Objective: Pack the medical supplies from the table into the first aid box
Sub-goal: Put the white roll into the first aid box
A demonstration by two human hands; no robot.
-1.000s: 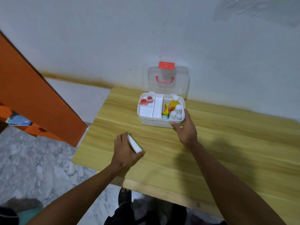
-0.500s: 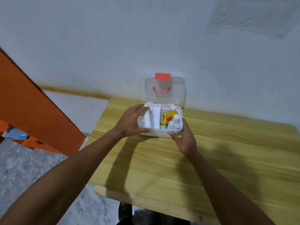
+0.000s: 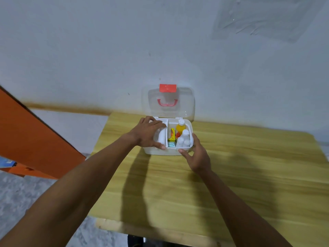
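Left hand (image 3: 146, 133) curls over a white roll (image 3: 161, 137), apparently gripping it, in the 9 o'clock compartment of the first aid box (image 3: 167, 152). Right hand (image 3: 196, 155) spread open, fingers bracing the box's 4 o'clock corner. Box sits lid-up at the table's (image 3: 231, 175) 12 o'clock edge.

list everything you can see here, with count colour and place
first aid box: 1, white, open, far side of table
lid: 1, clear, red latch and handle, raised against wall
white roll: 1, left compartment
bottles: about 4, one yellow, rest white, right compartment
small packets: yellow and teal, middle compartment
table: 1, light wood
orange board: 1, left
left hand: over left compartment
right hand: on box's near right corner
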